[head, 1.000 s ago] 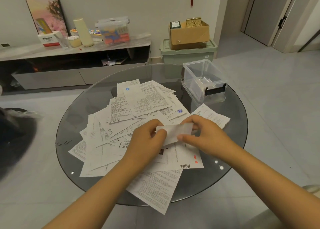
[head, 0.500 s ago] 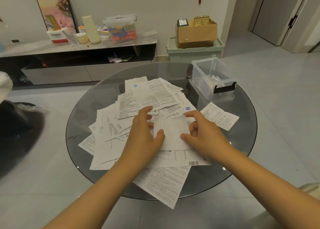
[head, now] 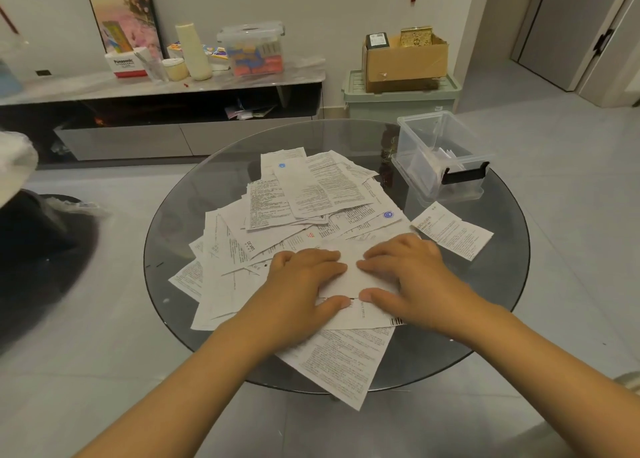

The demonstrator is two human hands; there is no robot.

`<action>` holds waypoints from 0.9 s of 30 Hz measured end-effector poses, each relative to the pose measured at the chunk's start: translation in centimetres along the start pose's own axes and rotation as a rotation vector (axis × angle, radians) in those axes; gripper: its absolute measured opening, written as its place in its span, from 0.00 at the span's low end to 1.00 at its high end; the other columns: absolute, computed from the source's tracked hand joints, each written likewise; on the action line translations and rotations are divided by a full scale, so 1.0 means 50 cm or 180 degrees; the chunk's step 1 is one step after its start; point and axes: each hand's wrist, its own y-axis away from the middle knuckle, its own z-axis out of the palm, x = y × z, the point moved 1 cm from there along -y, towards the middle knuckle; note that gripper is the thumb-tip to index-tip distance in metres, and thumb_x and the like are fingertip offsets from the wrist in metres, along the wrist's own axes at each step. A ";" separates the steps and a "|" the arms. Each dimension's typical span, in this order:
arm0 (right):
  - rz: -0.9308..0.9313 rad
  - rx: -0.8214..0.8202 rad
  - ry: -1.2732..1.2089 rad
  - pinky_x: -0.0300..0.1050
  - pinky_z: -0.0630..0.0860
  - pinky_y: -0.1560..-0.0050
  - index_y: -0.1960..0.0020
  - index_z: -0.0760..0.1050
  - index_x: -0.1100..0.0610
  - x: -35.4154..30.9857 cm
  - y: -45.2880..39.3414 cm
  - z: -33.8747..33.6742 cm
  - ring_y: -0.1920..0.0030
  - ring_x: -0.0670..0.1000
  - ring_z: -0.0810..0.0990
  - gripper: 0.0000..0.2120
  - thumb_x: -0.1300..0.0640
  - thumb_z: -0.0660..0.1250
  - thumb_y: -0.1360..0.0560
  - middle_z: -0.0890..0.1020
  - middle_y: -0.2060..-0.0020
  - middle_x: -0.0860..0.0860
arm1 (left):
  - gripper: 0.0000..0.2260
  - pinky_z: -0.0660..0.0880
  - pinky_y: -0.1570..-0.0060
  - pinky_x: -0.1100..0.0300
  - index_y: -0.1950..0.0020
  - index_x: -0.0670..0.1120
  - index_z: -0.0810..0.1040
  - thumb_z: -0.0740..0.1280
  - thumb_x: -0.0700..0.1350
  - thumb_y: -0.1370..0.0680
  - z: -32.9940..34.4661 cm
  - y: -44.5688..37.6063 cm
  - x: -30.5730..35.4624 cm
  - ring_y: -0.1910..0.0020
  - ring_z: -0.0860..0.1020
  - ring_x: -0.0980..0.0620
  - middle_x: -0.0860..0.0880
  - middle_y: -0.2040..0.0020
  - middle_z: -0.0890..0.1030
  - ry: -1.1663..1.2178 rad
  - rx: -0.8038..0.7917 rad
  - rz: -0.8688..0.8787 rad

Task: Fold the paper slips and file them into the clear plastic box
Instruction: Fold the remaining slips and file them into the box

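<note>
slip (head: 349, 274): lies flat on the paper pile (head: 311, 215), between the two hands, long axis running hand to hand
left hand (head: 301, 284): flat, fingers straight, pressing the slip's left end
right hand (head: 412, 274): flat, fingers straight, pressing the right end
box (head: 446, 166): ahead and to the right of the hands, well apart, lid off, folded slips inside
nearer hand: right, by my judgement, for carrying the slip to the box
</note>
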 end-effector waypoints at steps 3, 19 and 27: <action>-0.0145 -0.0094 -0.0043 0.37 0.48 0.43 0.31 0.67 0.43 0.002 0.004 0.004 0.33 0.43 0.60 0.27 0.35 0.59 0.27 0.68 0.33 0.40 | 0.22 0.47 0.33 0.63 0.28 0.55 0.65 0.59 0.58 0.22 -0.002 0.000 0.001 0.28 0.57 0.59 0.58 0.26 0.62 -0.0159 0.0076 0.0133; 0.0071 0.0389 -0.0244 0.43 0.74 0.58 0.52 0.78 0.50 0.004 0.017 -0.018 0.58 0.47 0.77 0.08 0.49 0.62 0.25 0.82 0.59 0.46 | 0.06 0.75 0.54 0.58 0.49 0.48 0.80 0.65 0.46 0.23 -0.014 0.001 0.013 0.56 0.78 0.56 0.54 0.53 0.81 0.0367 0.0458 -0.0001; 0.0390 0.0550 -0.0774 0.46 0.72 0.61 0.52 0.69 0.49 0.003 0.014 -0.015 0.59 0.49 0.75 0.03 0.50 0.59 0.23 0.79 0.60 0.47 | 0.02 0.70 0.63 0.63 0.54 0.54 0.72 0.63 0.47 0.22 -0.009 -0.005 0.016 0.62 0.73 0.58 0.56 0.60 0.76 0.0890 0.0766 -0.0345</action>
